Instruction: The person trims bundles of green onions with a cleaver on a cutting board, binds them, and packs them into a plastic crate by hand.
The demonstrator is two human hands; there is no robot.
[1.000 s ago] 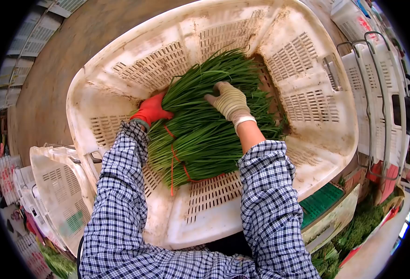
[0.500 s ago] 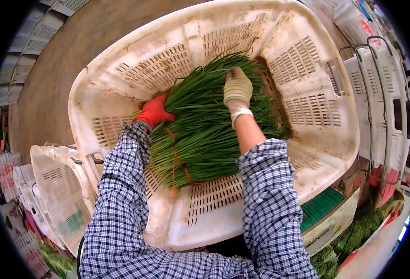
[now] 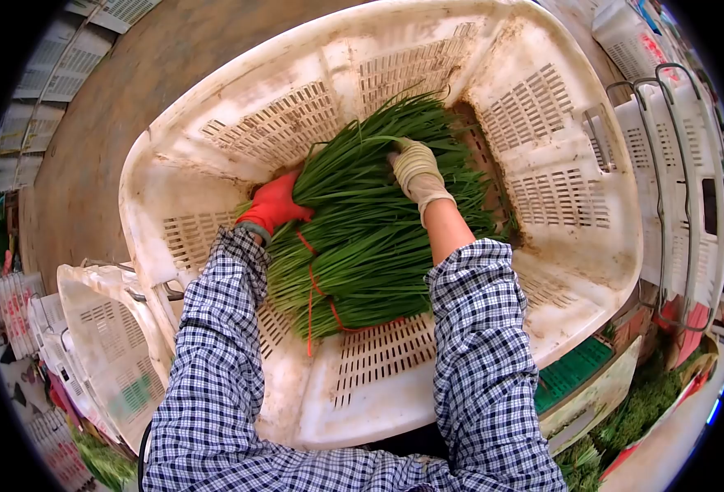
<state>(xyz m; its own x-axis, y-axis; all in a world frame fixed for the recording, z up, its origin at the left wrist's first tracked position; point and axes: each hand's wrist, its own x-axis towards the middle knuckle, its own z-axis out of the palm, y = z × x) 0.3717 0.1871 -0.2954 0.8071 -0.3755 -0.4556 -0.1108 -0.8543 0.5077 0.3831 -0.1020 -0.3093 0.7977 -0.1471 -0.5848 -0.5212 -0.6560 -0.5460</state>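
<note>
Bundles of long green garlic chives (image 3: 370, 238) lie on the bottom of a large white plastic basket (image 3: 378, 402), roots toward the left. A red tie (image 3: 316, 279) runs round the nearer bundle. My left hand (image 3: 275, 205), in a red glove, is closed round the root end of the farther chives, its thumb on top and the other fingers hidden. Over the leaf side, my right hand (image 3: 417, 170) wears a cream glove; its fingers are curled into the leaves, with the tips partly hidden among them.
White crates with metal handles (image 3: 665, 180) stand along the right. Another white basket (image 3: 103, 328) sits at the lower left. A green panel (image 3: 573, 371) and more green bunches (image 3: 645, 410) show at the lower right. Brown floor (image 3: 91, 139) lies beyond.
My right hand has slid slightly down over the leaves and tilted, its fingers now deeper among them. My left hand keeps its place at the root end.
</note>
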